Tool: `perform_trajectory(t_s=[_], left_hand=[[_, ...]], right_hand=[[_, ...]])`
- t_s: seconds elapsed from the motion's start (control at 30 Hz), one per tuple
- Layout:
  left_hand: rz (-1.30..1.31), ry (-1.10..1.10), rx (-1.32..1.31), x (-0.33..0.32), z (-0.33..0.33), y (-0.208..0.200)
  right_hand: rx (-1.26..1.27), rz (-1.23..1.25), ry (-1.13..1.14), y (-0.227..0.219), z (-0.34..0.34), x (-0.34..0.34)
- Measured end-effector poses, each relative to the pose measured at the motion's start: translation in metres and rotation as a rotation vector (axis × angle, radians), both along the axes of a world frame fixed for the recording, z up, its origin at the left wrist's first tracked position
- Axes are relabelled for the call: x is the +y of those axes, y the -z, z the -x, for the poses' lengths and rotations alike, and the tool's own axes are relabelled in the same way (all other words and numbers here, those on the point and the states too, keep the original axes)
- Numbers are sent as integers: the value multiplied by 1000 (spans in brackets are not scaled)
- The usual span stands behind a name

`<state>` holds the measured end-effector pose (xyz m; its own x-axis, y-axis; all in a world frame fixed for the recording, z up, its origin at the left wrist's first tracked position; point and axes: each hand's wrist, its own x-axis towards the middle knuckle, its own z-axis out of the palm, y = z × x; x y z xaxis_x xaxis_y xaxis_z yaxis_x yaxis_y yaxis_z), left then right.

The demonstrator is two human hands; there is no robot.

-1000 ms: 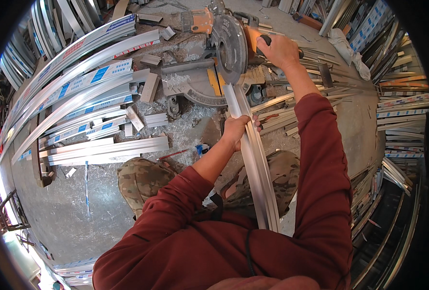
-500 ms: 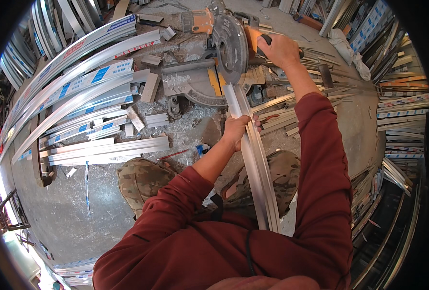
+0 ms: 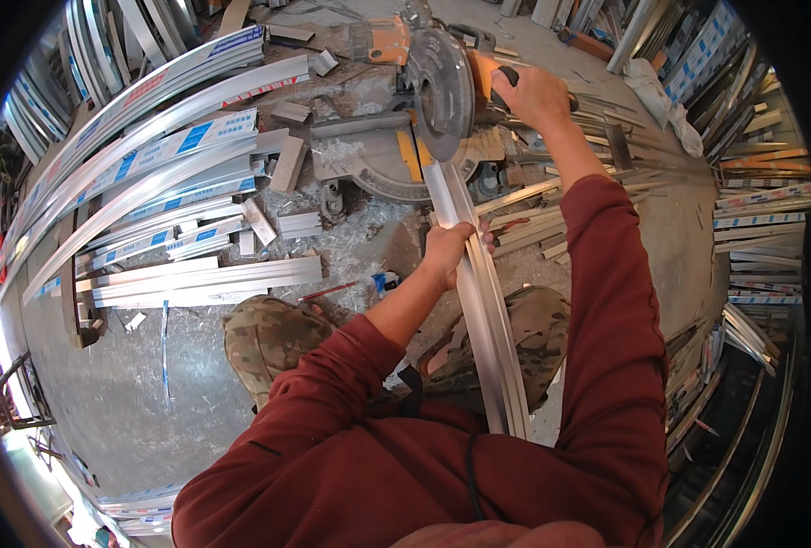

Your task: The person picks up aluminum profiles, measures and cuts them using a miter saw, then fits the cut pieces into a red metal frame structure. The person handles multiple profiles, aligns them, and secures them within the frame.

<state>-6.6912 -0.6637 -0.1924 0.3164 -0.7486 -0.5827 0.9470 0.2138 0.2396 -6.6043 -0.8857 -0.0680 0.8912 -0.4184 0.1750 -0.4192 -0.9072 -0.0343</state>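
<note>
My left hand (image 3: 448, 252) is wrapped round a long silver metal profile (image 3: 489, 338), which runs from my lap up to the saw. The profile's far end lies at the yellow insert of the mitre saw (image 3: 361, 166), under the round grey blade guard (image 3: 445, 96). My right hand (image 3: 531, 96) grips the black handle of the saw's orange head (image 3: 483, 78). The blade itself is mostly hidden by the guard. Metal shavings are scattered over the saw's base and the floor around it.
Long metal profiles (image 3: 163, 151) in white and blue film lie stacked at the left, with short offcuts (image 3: 288, 164) near the saw. Thin strips (image 3: 533, 219) lie right of the saw. More profiles (image 3: 759, 219) are piled along the right side. A red pen-like stick (image 3: 329, 291) rests on the floor.
The whole view has shifted very slightly. Both hands keep their grips, and the saw head and profile stay in nearly the same positions.
</note>
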Motion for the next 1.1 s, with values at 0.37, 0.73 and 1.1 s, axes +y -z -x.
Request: perform_trajectory(t_s=[0.37, 0.73, 1.1], left_hand=[[-11, -23, -12, 8, 1, -1], [-1, -33, -29, 8, 1, -4], [2, -3, -43, 7, -1, -1]], right_hand=[[-31, 21, -45, -2, 3, 2], [-10, 5, -3, -1, 3, 4], [11, 7, 17, 1, 4, 6]])
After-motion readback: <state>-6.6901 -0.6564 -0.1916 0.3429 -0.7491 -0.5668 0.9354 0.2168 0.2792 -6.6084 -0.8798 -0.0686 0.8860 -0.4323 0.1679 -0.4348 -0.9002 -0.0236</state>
